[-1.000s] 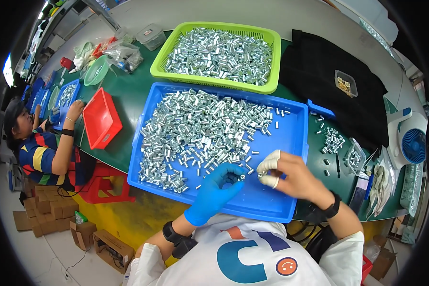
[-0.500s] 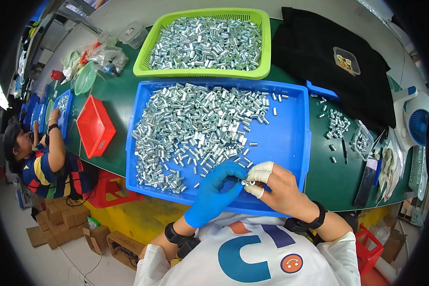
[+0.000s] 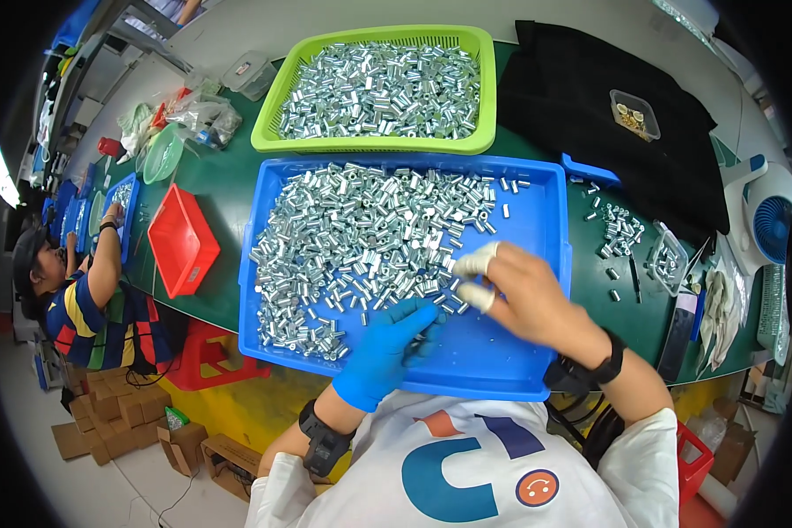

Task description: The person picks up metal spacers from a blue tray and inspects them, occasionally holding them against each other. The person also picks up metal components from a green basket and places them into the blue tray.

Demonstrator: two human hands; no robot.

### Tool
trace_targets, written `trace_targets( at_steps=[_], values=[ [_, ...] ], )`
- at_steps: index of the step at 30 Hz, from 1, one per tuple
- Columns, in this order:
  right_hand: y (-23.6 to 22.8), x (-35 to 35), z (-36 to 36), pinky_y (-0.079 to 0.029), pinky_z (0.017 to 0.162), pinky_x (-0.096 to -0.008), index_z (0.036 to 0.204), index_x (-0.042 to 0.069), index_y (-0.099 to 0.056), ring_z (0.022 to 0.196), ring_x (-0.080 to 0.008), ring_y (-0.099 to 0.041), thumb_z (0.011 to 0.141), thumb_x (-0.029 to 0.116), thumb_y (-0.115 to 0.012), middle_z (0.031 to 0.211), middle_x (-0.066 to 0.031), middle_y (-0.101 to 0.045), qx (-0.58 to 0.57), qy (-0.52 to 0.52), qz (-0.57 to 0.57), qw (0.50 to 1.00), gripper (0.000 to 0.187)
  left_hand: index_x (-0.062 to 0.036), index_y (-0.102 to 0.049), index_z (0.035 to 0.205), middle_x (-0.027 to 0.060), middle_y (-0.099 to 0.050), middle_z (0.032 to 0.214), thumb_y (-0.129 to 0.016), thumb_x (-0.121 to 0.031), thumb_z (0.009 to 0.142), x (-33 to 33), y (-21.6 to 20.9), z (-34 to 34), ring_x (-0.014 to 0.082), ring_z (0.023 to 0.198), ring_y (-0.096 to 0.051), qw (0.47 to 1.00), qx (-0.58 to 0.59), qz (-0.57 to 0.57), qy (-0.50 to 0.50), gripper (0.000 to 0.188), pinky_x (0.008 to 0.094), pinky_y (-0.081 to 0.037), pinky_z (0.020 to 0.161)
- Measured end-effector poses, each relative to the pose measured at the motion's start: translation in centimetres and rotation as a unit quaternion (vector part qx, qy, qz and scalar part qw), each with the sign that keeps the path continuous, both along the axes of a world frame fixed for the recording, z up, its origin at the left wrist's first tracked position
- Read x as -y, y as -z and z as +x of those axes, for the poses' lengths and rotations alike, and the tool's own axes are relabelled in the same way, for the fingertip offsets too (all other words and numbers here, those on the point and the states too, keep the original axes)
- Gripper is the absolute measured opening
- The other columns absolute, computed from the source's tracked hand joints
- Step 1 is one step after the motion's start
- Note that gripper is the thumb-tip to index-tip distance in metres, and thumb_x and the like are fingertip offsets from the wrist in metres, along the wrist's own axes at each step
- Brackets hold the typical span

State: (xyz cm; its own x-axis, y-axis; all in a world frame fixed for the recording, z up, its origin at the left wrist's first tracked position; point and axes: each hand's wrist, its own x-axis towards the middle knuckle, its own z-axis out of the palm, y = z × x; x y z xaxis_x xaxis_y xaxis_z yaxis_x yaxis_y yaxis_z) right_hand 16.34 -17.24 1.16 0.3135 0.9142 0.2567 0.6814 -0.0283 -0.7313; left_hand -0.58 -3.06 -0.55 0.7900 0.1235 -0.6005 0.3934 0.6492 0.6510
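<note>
Short silvery metal sleeves [image 3: 352, 238] lie heaped across the left and middle of a blue tray [image 3: 510, 361]. My left hand [image 3: 383, 352], in a blue glove, is over the tray's near side with its fingers curled in; what they hold, if anything, is hidden. White covers sit on the thumb and finger of my right hand [image 3: 528, 295]. That hand hovers at the right edge of the heap, thumb and finger apart, with loose sleeves close to the tips. Nothing shows between them.
Behind the tray stands a green basket [image 3: 486, 97] full of similar sleeves. A red bin [image 3: 185, 242] is at left, near a co-worker [image 3: 88, 295]. To the right are loose sleeves [image 3: 620, 231], a small clear box [image 3: 669, 262], a black cloth [image 3: 572, 97] and a fan [image 3: 770, 224].
My hands have parted from their meeting point above the tray's near edge. The left moved left and slightly down; the right moved forward to the heap's edge. Sleeves held between them no longer show.
</note>
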Motion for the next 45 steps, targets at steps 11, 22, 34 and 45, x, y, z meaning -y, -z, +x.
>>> trace_targets(
  at_steps=[11,22,34,45],
  values=[
    [1.0,-0.3,2.3,-0.05,0.065,-0.0365,0.093,0.003,-0.061,0.074,-0.0295,-0.06,0.078,0.007,-0.064,0.08,-0.0135,-0.06,0.094,0.035,-0.123,0.987,0.016,-0.0155,-0.065,0.106,0.0081,-0.061,0.072,-0.058,-0.018,0.084,-2.5,-0.8,6.0,0.0233,0.064,-0.063,0.484,0.199,0.768,0.369,0.023,0.0349,-0.049,0.053],
    [-0.2,3.3,-1.9,-0.048,0.057,-0.0259,0.097,0.002,-0.063,0.063,-0.017,-0.06,0.077,0.007,-0.07,0.079,-0.0079,-0.063,-0.261,0.063,-0.026,0.963,0.021,-0.0068,-0.06,0.1,0.0036,-0.059,0.089,-0.059,-0.008,0.087,-0.6,-2.7,2.9,0.0117,0.082,-0.059,0.861,0.144,0.422,0.242,0.014,0.0252,-0.048,0.073],
    [0.7,3.2,-5.2,-0.048,0.056,-0.0251,0.091,0.004,-0.062,0.062,-0.0136,-0.058,0.072,0.007,-0.076,0.079,-0.0057,-0.064,-0.16,0.008,0.055,0.986,0.024,-0.0056,-0.052,0.111,0.0033,-0.054,0.108,-0.059,-0.008,0.088,0.9,-2.0,-1.6,0.0109,0.101,-0.052,0.973,0.103,0.147,0.147,0.023,0.028,-0.042,0.089],
    [-0.5,1.4,-1.0,-0.05,0.064,-0.0358,0.105,0.004,-0.059,0.072,-0.027,-0.06,0.074,0.01,-0.071,0.083,-0.0107,-0.059,0.094,-0.007,-0.086,0.992,0.034,-0.0057,-0.059,0.095,-0.0023,-0.05,0.072,-0.049,-0.031,0.095,-0.4,0.5,-1.2,0.0044,0.057,-0.041,0.964,0.182,-0.195,0.008,0.028,0.0181,-0.027,0.047]
  ],
)
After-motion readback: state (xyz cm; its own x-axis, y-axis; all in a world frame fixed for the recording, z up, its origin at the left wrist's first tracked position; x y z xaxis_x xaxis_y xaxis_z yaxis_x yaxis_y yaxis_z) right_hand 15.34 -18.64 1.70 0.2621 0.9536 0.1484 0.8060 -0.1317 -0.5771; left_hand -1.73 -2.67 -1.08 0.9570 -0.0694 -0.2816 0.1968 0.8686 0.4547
